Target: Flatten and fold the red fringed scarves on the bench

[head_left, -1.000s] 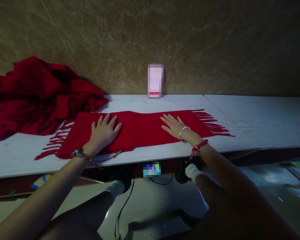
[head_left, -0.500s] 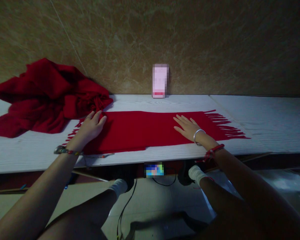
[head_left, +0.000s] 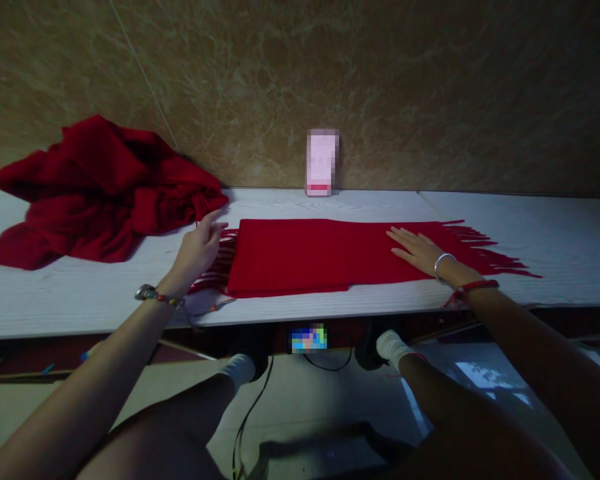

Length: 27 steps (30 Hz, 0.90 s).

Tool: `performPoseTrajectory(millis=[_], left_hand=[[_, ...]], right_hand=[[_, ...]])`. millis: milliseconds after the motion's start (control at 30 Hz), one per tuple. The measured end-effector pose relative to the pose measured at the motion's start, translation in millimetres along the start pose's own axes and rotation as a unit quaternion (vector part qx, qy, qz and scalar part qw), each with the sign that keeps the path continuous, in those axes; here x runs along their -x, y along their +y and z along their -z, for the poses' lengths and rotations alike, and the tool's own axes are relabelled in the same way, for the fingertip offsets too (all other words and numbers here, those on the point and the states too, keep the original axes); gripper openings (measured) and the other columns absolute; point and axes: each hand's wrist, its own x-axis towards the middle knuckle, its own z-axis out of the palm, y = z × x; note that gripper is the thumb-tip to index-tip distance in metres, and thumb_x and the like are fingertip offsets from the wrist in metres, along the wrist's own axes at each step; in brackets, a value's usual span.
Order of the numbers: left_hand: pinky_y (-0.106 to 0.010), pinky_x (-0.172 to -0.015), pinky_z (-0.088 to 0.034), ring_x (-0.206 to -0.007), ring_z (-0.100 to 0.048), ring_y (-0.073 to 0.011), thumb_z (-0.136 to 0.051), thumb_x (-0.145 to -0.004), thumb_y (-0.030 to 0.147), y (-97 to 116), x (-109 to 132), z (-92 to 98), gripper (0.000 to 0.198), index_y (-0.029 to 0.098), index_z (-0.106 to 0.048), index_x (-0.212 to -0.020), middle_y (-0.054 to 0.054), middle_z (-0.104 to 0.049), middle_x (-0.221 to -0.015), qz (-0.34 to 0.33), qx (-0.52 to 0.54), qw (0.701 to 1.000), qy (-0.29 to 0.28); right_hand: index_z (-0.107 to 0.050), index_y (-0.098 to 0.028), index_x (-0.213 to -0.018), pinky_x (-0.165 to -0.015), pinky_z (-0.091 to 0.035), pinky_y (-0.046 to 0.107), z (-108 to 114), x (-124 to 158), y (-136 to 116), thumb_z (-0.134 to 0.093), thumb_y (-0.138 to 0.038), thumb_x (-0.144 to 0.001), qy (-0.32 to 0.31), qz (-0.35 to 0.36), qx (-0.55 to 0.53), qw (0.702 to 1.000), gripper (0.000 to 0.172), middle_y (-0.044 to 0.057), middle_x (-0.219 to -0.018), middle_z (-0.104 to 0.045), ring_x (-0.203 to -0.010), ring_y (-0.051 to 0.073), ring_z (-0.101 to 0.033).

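Note:
A red fringed scarf (head_left: 290,257) lies flat and folded on a white wood-grain surface, its tassels spread to the right and its left fringe partly showing. My right hand (head_left: 417,252) rests palm down on the right part of the scarf, fingers stretched out. Beside the scarf's left edge is my left hand (head_left: 200,247), over the fringe, with fingers extended and somewhat apart, holding nothing that I can see. Just beyond it sits a crumpled heap of red cloth (head_left: 100,193).
A pink-screened phone (head_left: 321,163), blurred, leans against the brown marbled wall (head_left: 405,87) behind the white surface (head_left: 570,247). Below the front edge are another blurred screen (head_left: 309,339), a cable (head_left: 245,423) and my feet in white socks (head_left: 393,348).
The scarf has shifted right along the surface, with my right hand still flat on it. My left hand has moved slightly right and now lies off the scarf's main body, near its left fringe.

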Motion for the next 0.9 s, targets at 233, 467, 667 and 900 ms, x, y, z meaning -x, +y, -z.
performPoseTrajectory(millis=[233,467,667,900], left_hand=[[-0.037,-0.094,-0.047,-0.107,-0.061,-0.0211,-0.043,-0.082,0.031,2.3,4.9,-15.5,0.054,0.014,-0.041,-0.133,-0.012,-0.061,-0.124,-0.015,0.028,0.996,-0.087],[-0.042,-0.104,-0.037,-0.121,-0.051,-0.025,-0.044,-0.08,0.031,-6.8,-1.4,-18.2,0.064,0.005,-0.035,-0.137,-0.02,-0.051,-0.134,-0.013,0.017,0.993,-0.12],[-0.042,-0.1,-0.041,-0.122,-0.049,-0.0262,-0.045,-0.079,0.039,-6.6,1.1,-10.3,0.073,0.004,-0.027,-0.141,-0.022,-0.045,-0.138,0.011,0.064,0.986,-0.155],[-0.041,-0.099,-0.042,-0.114,-0.054,-0.0243,-0.049,-0.078,0.044,-14.5,-3.6,-12.2,0.063,0.013,-0.043,-0.133,-0.014,-0.054,-0.13,-0.034,0.047,0.986,-0.156]], right_hand=[[-0.037,-0.023,-0.141,-0.109,-0.023,0.056,5.0,3.1,8.0,-0.036,-0.043,-0.088,0.013,0.006,-0.004,1.0,0.057,0.009,-0.149,-0.034,-0.138,0.026,-0.027],[-0.03,-0.02,-0.145,-0.11,-0.027,0.049,20.5,3.8,-69.6,-0.044,-0.042,-0.088,0.076,0.075,-0.102,0.989,0.062,0.01,-0.151,-0.031,-0.14,0.024,-0.022],[-0.045,-0.02,-0.137,-0.113,-0.023,0.046,44.8,6.5,-182.5,-0.051,-0.04,-0.087,0.054,0.244,-0.082,0.965,0.054,0.008,-0.149,-0.036,-0.138,0.023,-0.028],[-0.05,-0.014,-0.132,-0.107,-0.035,0.04,35.7,4.6,-232.6,-0.055,-0.031,-0.087,0.036,0.279,-0.058,0.958,0.049,0.013,-0.139,-0.049,-0.13,0.023,-0.042]])
